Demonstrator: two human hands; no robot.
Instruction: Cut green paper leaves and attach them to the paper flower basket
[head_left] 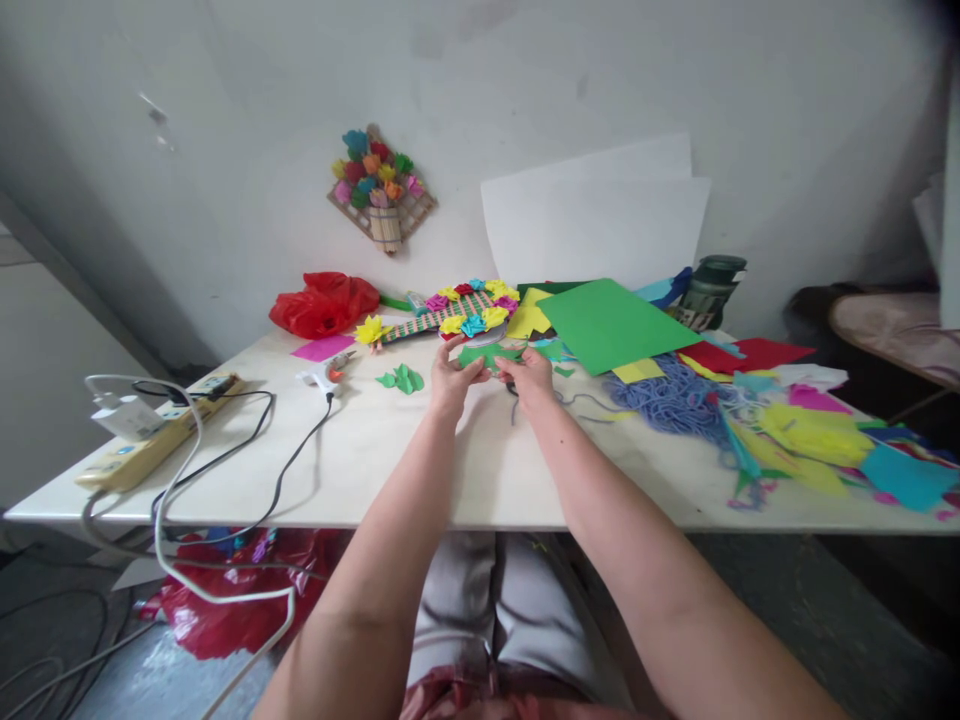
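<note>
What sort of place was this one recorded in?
Probably a home craft corner: a white table against a plain wall, strewn with coloured paper sheets, blue yarn and a glue gun. Both hands hold a green paper piece.

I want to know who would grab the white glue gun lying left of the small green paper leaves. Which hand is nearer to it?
Left. The left hand is just right of the white glue gun, past the small green paper leaves; the right hand is farther right.

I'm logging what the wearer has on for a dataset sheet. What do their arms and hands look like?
Both forearms are bare up to the frame's lower edge, no sleeves showing. The left hand and right hand wear no gloves; no watch or bracelet shows. Rings are too small to tell.
</note>
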